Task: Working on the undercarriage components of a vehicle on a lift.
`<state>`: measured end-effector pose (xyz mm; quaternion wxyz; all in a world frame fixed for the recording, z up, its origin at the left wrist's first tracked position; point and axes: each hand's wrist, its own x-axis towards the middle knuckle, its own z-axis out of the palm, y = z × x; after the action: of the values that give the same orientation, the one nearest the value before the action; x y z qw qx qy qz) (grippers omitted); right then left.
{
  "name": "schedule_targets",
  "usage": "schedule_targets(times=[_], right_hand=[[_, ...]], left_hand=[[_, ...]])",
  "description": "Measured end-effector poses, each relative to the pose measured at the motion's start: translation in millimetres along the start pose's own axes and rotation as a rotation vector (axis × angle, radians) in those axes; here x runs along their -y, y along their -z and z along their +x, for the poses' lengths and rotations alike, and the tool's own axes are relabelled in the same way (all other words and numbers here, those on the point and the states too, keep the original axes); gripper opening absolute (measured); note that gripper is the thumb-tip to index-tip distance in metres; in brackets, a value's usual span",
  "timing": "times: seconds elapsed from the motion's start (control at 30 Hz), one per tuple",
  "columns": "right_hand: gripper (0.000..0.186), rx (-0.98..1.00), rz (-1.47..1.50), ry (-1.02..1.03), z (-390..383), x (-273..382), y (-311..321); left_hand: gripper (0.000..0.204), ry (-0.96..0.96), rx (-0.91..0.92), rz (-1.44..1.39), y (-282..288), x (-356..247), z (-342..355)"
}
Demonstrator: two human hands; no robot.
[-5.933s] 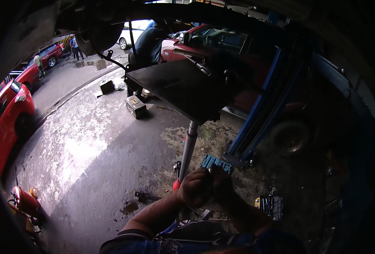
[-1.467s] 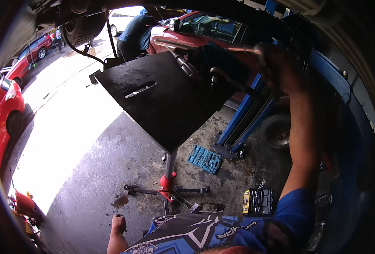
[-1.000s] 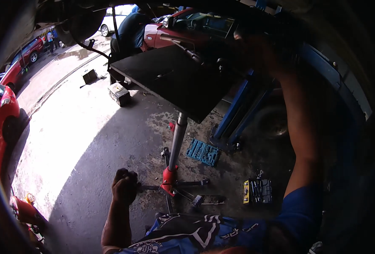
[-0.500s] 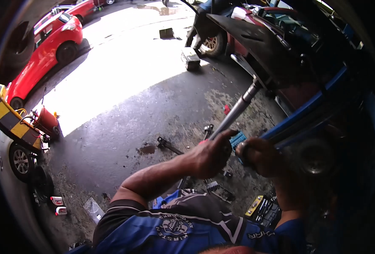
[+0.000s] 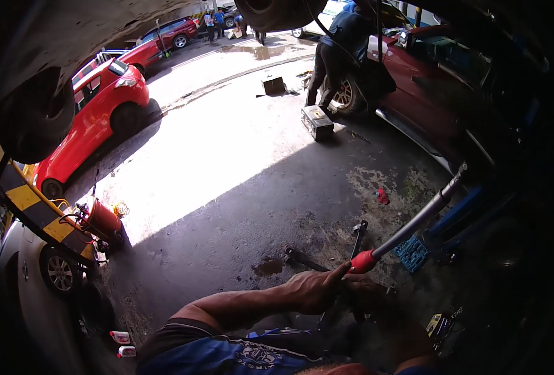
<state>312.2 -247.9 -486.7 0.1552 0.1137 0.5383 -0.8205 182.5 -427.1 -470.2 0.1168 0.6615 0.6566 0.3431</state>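
Observation:
A tall stand with a grey post [image 5: 414, 222] and a red collar [image 5: 362, 261] leans up to the right from its dark legs [image 5: 358, 234] on the concrete floor. My left hand [image 5: 311, 290] reaches in low, its fingertips at the red collar. My right hand [image 5: 367, 294] sits just right of it at the stand's foot, deep in shadow. Whether either hand grips anything is hidden. A blue socket tray [image 5: 411, 253] lies on the floor right of the post.
A red car [image 5: 95, 119] is parked at the left. A red cylinder [image 5: 102, 219] stands by a yellow-black striped lift arm [image 5: 39, 212]. Another person [image 5: 333, 50] stands at a dark red car's wheel [image 5: 346, 94], with a toolbox [image 5: 317, 122] nearby. A small case [image 5: 439, 325] lies low right.
My right arm, raised overhead a second ago, has come down beside my left hand at the stand's foot. The view has swung toward the sunlit floor and the red car.

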Motion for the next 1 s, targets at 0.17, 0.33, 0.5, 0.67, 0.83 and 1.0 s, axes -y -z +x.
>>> schedule_targets(times=[0.17,0.33,0.5,0.67,0.83,1.0], right_hand=[[0.026,0.004,0.375,-0.078,77.9,-45.0,-50.4],[0.026,-0.041,0.114,-0.02,110.5,-71.7,-76.7],[0.027,0.005,0.399,-0.209,120.7,-95.8,-71.3],[0.027,-0.049,0.143,0.104,111.4,-101.8,-72.5],[0.029,-0.329,0.227,0.193,58.7,-37.0,-143.4],[0.014,-0.41,0.265,0.352,37.2,-30.5,-125.5]], left_hand=[[0.095,0.567,0.407,-0.089,70.3,15.4,-38.8],[0.094,0.567,0.452,-0.114,97.8,31.7,-76.1],[0.093,0.343,0.33,-0.118,91.9,47.7,-102.3],[0.093,0.358,0.488,-0.167,116.8,13.8,-69.9],[0.088,0.251,0.33,-0.176,112.9,14.7,-57.4],[0.043,-0.003,0.204,0.039,109.4,41.4,-45.7]])
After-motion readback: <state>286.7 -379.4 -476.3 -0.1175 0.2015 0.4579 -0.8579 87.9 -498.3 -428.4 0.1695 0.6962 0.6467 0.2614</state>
